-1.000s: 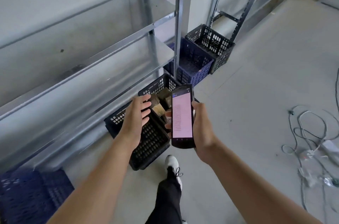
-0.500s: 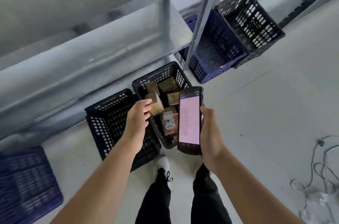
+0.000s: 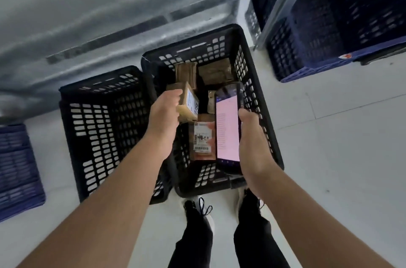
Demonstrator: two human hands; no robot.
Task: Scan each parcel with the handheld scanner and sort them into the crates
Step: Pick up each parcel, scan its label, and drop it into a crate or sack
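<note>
1. An empty black perforated plastic crate (image 3: 98,127) stands left on the floor.
2. The left hand (image 3: 163,111) grips a small brown cardboard parcel (image 3: 189,103) above the middle black crate (image 3: 246,65) with parcels.
3. The right hand (image 3: 252,142) holds the black handheld scanner (image 3: 227,127), its pink screen lit.

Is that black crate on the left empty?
Apparently empty: the left black crate shows only bare lattice walls; its floor is partly hidden by the arm.

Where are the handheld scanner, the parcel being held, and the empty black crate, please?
handheld scanner (image 3: 227,127), head view, on its lit pink screen.
held parcel (image 3: 189,103), head view, on its labelled face beside the left hand (image 3: 163,114).
empty black crate (image 3: 98,127), head view, on its perforated inner wall.
</note>
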